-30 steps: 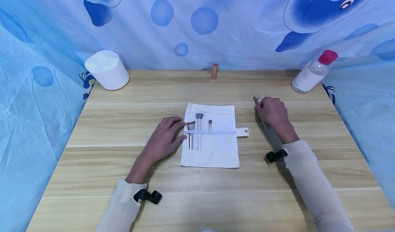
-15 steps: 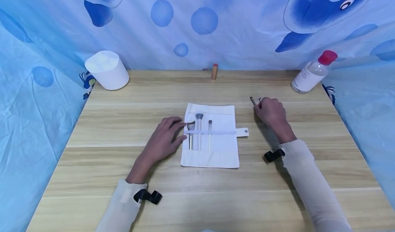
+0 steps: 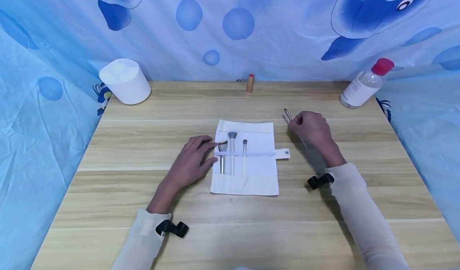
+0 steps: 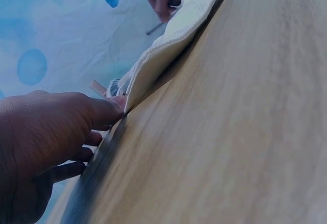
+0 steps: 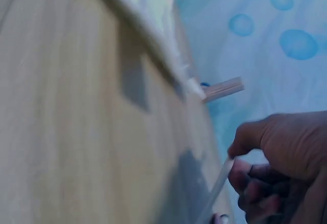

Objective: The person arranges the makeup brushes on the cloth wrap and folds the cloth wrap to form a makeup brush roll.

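The right hand [image 3: 312, 128] pinches a slim brush [image 3: 288, 114] between thumb and fingers, its other fingers curled in. The slim brush's dark tip points out past the fingertips, away from the person and towards the left; the handle runs back beneath the hand. In the right wrist view the thumb and index finger meet on a pale handle, somewhat blurred.

The left hand [image 3: 193, 158] rests low with its fingers loosely spread, thumb and index finger touching the near side of a white roll [image 3: 261, 142]. The roll lies unfolded on the counter [image 3: 237, 226], between the two hands. Just beyond the left fingertips, under the roll's band [image 3: 260, 154], sit a wide brush [image 3: 222, 167], then a fluffy brush [image 3: 232, 146], then a small brush [image 3: 244, 146]. A strap [image 3: 282, 154] with a snap sticks out from the roll towards the right hand.

Ahead of the left hand and to its left stands a paper roll [image 3: 131, 88]. A bottle [image 3: 359, 90] with a red cap is ahead and right of the right hand. A tube [image 3: 250, 84] stands ahead of both, by the curtain [image 3: 280, 18].
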Tool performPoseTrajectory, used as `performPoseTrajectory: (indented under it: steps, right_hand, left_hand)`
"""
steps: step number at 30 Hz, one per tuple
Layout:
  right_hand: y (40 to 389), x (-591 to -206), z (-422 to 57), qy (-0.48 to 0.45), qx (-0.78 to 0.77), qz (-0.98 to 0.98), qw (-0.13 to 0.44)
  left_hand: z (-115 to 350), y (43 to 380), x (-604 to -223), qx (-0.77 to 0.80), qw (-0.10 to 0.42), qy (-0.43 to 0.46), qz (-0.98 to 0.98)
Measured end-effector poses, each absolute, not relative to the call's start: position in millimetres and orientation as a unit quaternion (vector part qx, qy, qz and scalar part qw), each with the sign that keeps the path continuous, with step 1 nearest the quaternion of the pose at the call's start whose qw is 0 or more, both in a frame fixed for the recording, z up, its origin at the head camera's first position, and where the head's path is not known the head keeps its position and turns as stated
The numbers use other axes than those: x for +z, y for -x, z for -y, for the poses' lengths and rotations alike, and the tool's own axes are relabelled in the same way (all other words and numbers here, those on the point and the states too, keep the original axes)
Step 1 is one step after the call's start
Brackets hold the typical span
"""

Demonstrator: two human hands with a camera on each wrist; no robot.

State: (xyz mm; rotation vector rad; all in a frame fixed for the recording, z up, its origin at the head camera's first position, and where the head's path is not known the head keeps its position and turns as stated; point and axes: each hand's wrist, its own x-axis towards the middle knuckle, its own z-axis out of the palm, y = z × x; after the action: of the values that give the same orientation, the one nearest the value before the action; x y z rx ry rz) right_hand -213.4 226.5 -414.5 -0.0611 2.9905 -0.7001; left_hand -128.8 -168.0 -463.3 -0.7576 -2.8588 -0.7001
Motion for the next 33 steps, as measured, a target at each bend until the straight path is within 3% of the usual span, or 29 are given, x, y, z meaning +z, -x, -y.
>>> performPoseTrajectory:
  steps: [15,33]
  right_hand:
    - [214,-381,-226,0.04,-0.571,-0.82,0.006]
    - [216,-381,-201,0.047,-0.649,-0.758,0.048]
  left_hand:
    - [168,129,-462,-0.232,0.053,0.248,0.939]
    - [168,129,-464,-0.232,0.052,0.247,0.94]
